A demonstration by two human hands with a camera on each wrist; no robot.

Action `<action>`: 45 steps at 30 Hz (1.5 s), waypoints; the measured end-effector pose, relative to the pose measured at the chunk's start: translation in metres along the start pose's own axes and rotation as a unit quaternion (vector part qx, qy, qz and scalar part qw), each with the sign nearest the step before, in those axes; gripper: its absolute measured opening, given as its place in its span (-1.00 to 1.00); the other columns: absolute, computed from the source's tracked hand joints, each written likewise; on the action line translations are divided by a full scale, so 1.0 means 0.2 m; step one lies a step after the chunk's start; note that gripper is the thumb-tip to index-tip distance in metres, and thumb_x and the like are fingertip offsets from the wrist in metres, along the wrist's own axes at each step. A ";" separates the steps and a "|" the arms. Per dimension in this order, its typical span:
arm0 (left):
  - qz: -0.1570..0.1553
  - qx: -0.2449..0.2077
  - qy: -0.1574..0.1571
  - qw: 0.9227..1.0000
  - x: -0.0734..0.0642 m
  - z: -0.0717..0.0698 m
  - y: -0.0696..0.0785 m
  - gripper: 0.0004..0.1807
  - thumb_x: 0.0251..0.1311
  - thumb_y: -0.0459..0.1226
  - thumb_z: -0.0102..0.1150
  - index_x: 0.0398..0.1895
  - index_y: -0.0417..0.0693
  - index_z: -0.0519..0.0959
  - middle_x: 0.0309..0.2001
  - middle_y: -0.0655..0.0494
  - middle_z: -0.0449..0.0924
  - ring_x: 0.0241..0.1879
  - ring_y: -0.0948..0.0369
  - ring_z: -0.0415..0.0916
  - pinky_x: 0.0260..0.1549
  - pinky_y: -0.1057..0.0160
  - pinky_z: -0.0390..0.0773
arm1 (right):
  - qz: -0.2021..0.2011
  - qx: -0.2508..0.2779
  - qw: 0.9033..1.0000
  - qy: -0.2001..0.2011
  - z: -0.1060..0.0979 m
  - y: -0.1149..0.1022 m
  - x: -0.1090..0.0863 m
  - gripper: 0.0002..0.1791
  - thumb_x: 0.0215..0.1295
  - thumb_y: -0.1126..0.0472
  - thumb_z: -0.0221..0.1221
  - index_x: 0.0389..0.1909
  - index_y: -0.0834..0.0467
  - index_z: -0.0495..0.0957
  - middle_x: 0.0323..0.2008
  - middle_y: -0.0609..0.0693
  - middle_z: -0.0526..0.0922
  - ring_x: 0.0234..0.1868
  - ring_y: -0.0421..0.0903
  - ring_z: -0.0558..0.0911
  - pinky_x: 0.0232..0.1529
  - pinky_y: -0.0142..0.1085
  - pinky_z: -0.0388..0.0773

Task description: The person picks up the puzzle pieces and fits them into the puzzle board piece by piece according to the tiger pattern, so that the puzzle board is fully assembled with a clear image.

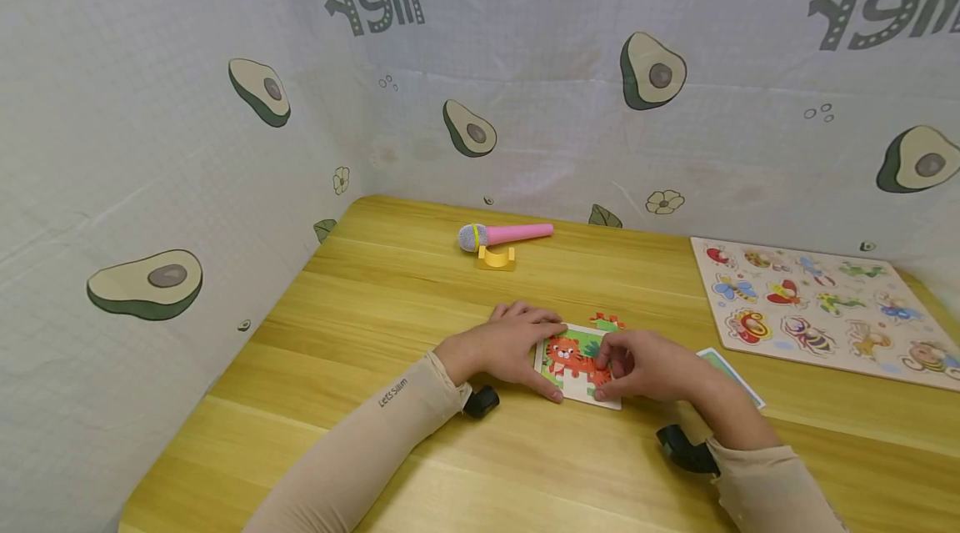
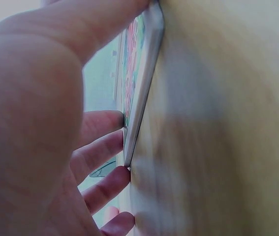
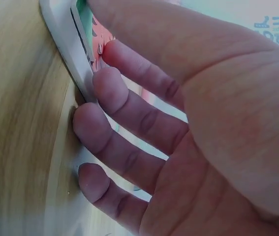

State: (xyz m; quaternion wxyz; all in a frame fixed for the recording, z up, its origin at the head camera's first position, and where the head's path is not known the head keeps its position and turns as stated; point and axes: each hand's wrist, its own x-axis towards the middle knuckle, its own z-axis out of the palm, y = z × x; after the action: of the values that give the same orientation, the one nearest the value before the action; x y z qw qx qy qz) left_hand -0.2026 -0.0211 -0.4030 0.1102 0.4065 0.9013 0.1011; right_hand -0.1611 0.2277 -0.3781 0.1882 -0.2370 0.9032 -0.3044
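Note:
A small tiger jigsaw puzzle (image 1: 576,355) lies in a pale frame on the wooden table, with a bare white patch at its near middle. My left hand (image 1: 517,347) rests along its left side, thumb at the near corner and index finger at the far one. In the left wrist view its fingertips (image 2: 114,118) touch the frame's edge. My right hand (image 1: 651,368) pinches a red and green puzzle piece (image 3: 98,45) at the right side between thumb and index finger. That piece sits slightly raised above the frame. The other right fingers curl beside the frame's edge.
A loose red and green puzzle piece (image 1: 607,321) lies just beyond the frame. Right of my right hand is a card (image 1: 731,376), partly hidden. An insect puzzle board (image 1: 832,308) lies far right. A pink microphone (image 1: 517,233) and a yellow stand (image 1: 497,259) are at the back.

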 end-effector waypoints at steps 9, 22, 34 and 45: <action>-0.003 0.000 -0.001 1.000 0.00 0.00 0.00 0.13 -0.05 0.48 0.24 0.57 0.21 0.21 0.51 0.30 0.10 0.38 0.19 0.06 0.30 0.00 0.08 | -0.001 0.002 1.000 0.006 0.01 0.00 0.00 -0.71 0.07 0.06 0.52 -0.37 0.09 0.61 -0.52 -0.13 0.48 -0.45 -0.13 0.43 -0.43 -0.33 0.38; 0.000 0.007 0.001 1.000 0.01 0.00 0.00 0.13 -0.05 0.49 0.22 0.57 0.20 0.21 0.51 0.30 0.10 0.38 0.18 0.06 0.28 0.04 0.09 | 0.021 -0.039 0.999 0.021 -0.01 -0.03 -0.01 -0.76 -0.02 0.11 0.56 -0.37 0.07 0.74 -0.48 -0.18 0.60 -0.42 -0.16 0.49 -0.38 -0.28 0.48; 0.005 0.000 0.003 1.000 -0.01 0.01 -0.01 0.14 -0.05 0.51 0.19 0.58 0.22 0.20 0.53 0.32 0.08 0.38 0.18 0.06 0.24 0.03 0.12 | 0.014 0.000 0.999 0.031 -0.02 0.01 -0.01 -0.78 0.22 -0.01 0.42 -0.30 0.05 0.69 -0.40 -0.14 0.58 -0.38 -0.12 0.49 -0.37 -0.30 0.46; 0.008 0.010 0.002 1.000 0.00 0.00 0.00 0.13 -0.04 0.50 0.20 0.58 0.24 0.19 0.53 0.32 0.09 0.34 0.19 0.09 0.20 0.06 0.13 | 0.031 -0.113 0.981 0.156 0.01 0.12 0.03 -0.59 0.49 0.35 0.06 0.29 0.33 0.49 0.04 0.35 0.47 0.03 0.30 0.53 0.06 0.25 0.43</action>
State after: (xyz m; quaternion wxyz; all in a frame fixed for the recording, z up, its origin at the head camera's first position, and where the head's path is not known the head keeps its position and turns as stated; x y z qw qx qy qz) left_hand -0.2025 -0.0211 -0.4036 0.1040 0.4141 0.8994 0.0939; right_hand -0.1734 0.2398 -0.3959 0.0260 -0.1777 0.9570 -0.2277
